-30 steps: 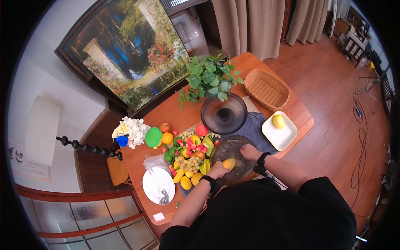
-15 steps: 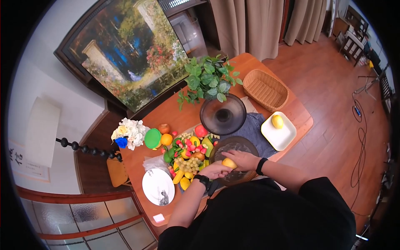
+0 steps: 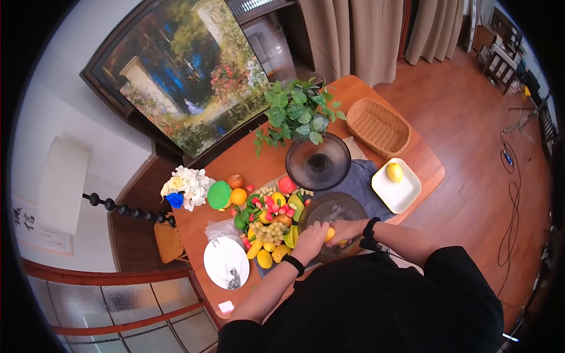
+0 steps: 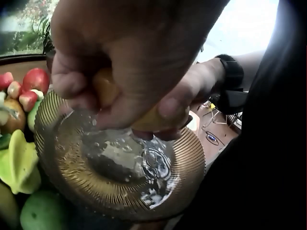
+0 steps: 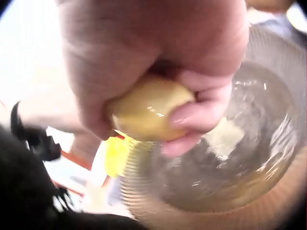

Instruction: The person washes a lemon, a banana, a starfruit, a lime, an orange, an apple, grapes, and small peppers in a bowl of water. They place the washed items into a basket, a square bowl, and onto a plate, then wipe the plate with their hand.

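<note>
Over a ribbed, tinted glass bowl [image 4: 187,158] of water, both hands grip one smooth yellow mango [image 5: 148,108]. My left hand [image 3: 312,242] curls its fingers round one end; in the left wrist view it hides much of the fruit. From the other side my right hand [image 3: 348,229] wraps its thumb and fingers about the mango. Its wet skin shines in the right wrist view. Ripples and bubbles show on the water [image 4: 120,153] just below the hands.
Left of the bowl lies a heap of fruit with grapes [image 3: 268,232] and a star fruit [image 3: 291,236]. A white tray [image 3: 388,197] holding a yellow fruit [image 3: 395,172] stands right. Behind are a dark glass dish [image 3: 300,170], wicker basket [image 3: 376,126] and leafy plant [image 3: 297,109]. A white plate [image 3: 220,256] is far left.
My right hand, a second ago apart from the mango over the bowl, came across with extended fingers and now grips it. My left hand has kept hold and turned over the fruit.
</note>
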`<state>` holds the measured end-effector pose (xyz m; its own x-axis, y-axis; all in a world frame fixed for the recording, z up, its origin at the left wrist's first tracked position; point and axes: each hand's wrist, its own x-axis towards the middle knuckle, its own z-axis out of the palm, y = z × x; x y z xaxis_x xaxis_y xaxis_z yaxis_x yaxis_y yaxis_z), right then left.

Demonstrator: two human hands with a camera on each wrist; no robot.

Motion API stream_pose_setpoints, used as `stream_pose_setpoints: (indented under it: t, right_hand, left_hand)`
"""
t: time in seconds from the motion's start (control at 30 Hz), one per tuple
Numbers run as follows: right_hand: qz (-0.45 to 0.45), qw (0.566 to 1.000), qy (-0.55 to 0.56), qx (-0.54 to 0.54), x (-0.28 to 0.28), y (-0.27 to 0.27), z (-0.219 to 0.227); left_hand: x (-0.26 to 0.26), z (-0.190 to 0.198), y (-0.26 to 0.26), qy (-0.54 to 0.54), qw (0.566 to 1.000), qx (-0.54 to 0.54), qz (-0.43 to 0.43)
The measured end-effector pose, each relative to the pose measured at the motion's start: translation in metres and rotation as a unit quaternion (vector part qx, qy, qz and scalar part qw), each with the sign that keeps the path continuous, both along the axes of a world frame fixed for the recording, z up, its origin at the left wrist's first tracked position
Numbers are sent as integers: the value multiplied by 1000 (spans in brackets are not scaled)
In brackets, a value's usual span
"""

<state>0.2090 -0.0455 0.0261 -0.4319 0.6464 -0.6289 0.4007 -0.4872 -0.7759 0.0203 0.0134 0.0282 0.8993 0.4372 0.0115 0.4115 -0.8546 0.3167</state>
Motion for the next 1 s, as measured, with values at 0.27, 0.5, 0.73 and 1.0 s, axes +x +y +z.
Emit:
stream_pose_setpoints:
  t: [0.27,0.5,0.73,1.0]
  right_hand:
    - [87,964,-151,202,-10,-10,0]
    - [131,866,-277,394,-22,-11,-2]
    - [37,909,-285,302,-24,1,5]
    - [16,996,66,-57,-3,4,-29]
  left_hand:
    - [-15,-57,17,91,960,-265,0]
    - [-16,-15,30,238,723,-621,184]
    - [-9,-38,-3,46,987,-102,116]
    - [-4,-2,2,12,994,-79,-72]
